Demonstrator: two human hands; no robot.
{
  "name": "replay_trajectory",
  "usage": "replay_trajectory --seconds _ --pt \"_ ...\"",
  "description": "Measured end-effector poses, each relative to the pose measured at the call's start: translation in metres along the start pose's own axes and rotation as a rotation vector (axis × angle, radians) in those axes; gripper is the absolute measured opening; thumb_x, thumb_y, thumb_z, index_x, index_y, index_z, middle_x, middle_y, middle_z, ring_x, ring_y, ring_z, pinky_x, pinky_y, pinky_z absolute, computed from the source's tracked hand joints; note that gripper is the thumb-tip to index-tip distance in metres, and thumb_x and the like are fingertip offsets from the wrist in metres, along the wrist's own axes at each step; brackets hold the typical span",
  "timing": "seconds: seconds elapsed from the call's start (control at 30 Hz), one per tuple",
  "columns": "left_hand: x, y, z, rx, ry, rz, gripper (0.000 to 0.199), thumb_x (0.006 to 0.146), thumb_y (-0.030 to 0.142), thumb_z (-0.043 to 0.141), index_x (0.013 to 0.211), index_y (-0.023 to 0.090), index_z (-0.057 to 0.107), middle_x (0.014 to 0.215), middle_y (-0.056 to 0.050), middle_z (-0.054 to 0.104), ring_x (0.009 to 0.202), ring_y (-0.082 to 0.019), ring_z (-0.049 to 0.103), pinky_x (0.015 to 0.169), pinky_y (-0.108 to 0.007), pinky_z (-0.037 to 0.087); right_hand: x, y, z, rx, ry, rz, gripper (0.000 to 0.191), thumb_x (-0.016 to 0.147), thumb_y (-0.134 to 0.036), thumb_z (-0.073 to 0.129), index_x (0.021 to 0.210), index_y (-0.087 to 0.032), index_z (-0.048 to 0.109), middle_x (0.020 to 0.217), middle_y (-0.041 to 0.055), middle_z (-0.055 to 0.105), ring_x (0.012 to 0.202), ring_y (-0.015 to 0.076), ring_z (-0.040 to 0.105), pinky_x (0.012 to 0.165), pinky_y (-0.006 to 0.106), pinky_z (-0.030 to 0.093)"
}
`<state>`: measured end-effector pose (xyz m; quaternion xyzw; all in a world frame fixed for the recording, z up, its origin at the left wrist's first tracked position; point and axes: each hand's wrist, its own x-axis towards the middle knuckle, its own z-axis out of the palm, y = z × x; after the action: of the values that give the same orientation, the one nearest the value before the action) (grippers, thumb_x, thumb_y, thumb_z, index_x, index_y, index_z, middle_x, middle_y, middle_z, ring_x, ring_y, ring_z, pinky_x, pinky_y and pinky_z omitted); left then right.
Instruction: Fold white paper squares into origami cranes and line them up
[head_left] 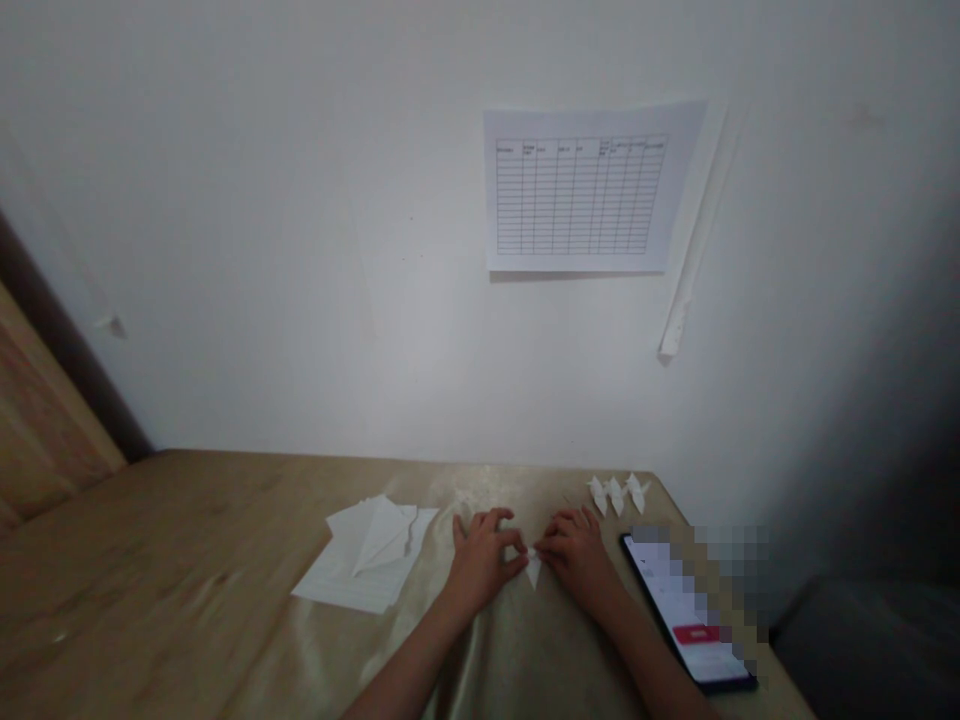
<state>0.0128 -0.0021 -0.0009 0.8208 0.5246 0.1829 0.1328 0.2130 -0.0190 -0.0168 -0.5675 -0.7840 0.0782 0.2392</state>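
A small folded white paper piece [533, 571] lies between my hands, its pointed end toward me. My left hand [486, 560] pinches its left side between thumb and index finger, the other fingers raised. From the right, my right hand [579, 558] grips the opposite edge with its fingertips, which partly hide the paper's upper part. Left of my hands rests a stack of white paper sheets [341, 577], with a folded sheet [384, 535] on top. Several small folded paper figures [615, 495] stand in a row beyond my right hand.
A phone [686, 610] with a lit, partly blurred screen lies right of my right forearm. The table [225, 560] has a shiny tan cover and meets a white wall. A printed grid sheet [581, 195] hangs on the wall. A dark grey object is at lower right.
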Motion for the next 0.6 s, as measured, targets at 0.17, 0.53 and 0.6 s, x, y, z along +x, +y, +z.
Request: replay_trajectory --seconds 0.17,0.53,0.6 --pt "-0.0007 0.0007 -0.0003 -0.016 -0.008 0.020 0.019 0.083 0.036 0.073 0.101 0.042 0.072 0.140 0.001 0.054 0.132 -0.029 0.047 0.113 -0.074 0.006 0.0003 -0.0019 -0.0004 0.014 0.012 -0.004 0.023 0.086 -0.019 0.062 0.091 -0.035 0.077 0.100 -0.0011 0.071 0.119 0.0214 0.051 0.118 0.051 0.010" --pt "0.0001 0.0022 -0.0021 0.021 -0.025 0.027 0.009 0.086 0.039 0.071 0.093 0.038 0.076 0.145 0.002 0.052 0.132 -0.031 0.045 0.113 -0.076 0.002 0.0000 -0.0038 0.0002 -0.084 0.028 -0.096 0.028 0.089 -0.016 0.058 0.091 -0.037 0.077 0.100 -0.0005 0.071 0.122 0.0237 0.050 0.119 0.058 0.003" --pt "0.0003 0.0035 -0.0036 0.028 -0.026 0.038 0.008 0.086 0.039 0.071 0.092 0.038 0.076 0.146 0.002 0.052 0.133 -0.031 0.044 0.112 -0.077 0.001 -0.0004 -0.0048 -0.0009 -0.092 0.020 -0.122 0.029 0.090 -0.016 0.057 0.093 -0.037 0.076 0.099 -0.0007 0.071 0.123 0.0237 0.049 0.120 0.059 0.000"
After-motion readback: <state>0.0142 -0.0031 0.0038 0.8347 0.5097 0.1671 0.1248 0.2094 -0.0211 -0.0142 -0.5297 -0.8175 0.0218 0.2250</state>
